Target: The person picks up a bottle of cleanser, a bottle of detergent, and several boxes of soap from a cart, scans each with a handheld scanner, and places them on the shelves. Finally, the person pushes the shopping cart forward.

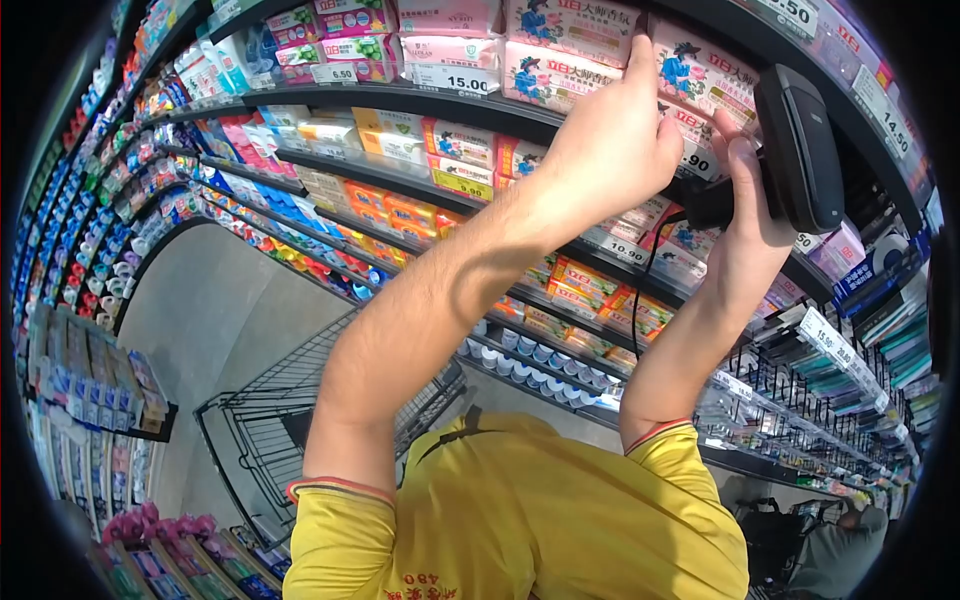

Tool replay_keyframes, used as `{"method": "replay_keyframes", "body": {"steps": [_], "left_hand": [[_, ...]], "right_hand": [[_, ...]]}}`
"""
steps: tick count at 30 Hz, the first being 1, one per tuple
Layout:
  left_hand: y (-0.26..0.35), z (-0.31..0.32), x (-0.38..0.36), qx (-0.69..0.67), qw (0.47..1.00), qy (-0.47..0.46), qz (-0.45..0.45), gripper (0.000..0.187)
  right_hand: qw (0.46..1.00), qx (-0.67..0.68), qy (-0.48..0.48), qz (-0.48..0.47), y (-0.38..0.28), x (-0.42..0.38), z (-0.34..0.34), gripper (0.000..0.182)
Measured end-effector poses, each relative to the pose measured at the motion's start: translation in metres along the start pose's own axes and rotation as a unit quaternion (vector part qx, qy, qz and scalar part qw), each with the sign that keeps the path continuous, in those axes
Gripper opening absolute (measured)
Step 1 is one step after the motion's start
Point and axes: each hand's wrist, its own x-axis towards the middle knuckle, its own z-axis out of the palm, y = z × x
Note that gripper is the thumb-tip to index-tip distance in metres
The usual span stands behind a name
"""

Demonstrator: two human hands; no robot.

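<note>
My left hand point(618, 135) reaches up to the shelf, its index finger stretched out against the edge of a pink soap pack point(575, 32). Its other fingers are partly hidden, and I see nothing held in it. Beside it, another pink soap pack point(706, 75) stands on the same shelf. My right hand point(752, 205) is closed around a black handheld device point(800, 150), which looks like a scanner. A thin black cord point(637, 310) hangs near that hand. Below the soap, a price tag point(697, 158) is partly covered by my hands.
Shelves of packaged soap point(405, 215) curve away to the left. A wire shopping cart point(265, 440) stands on the floor at lower left. Racks of hanging goods point(850, 350) line the right side. At lower right, part of a person in grey point(840, 555) shows.
</note>
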Motion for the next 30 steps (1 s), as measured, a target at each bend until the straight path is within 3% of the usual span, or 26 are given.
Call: {"method": "replay_keyframes", "body": {"steps": [4,12,15,21,30], "left_hand": [[-0.012,0.022,-0.018,0.01,0.998,0.066,0.009,0.071],[-0.01,0.027,-0.013,0.049,0.998,0.024,-0.025,0.076],[-0.01,0.025,-0.01,0.048,0.998,0.032,0.014,0.079],[-0.013,0.03,-0.021,0.039,0.999,0.009,-0.029,0.079],[-0.015,0.032,-0.038,-0.002,0.999,-0.016,-0.048,0.083]], "right_hand": [[1.0,-0.004,-0.004,0.019,0.005,-0.001,-0.008,0.037],[0.999,0.033,0.005,0.016,0.009,0.0,-0.001,0.032],[0.999,-0.017,-0.03,-0.003,0.009,0.003,-0.005,0.034],[0.996,0.056,0.001,0.066,0.005,-0.001,-0.003,0.027],[0.997,0.0,-0.024,0.073,0.006,-0.001,-0.004,0.03]]}}
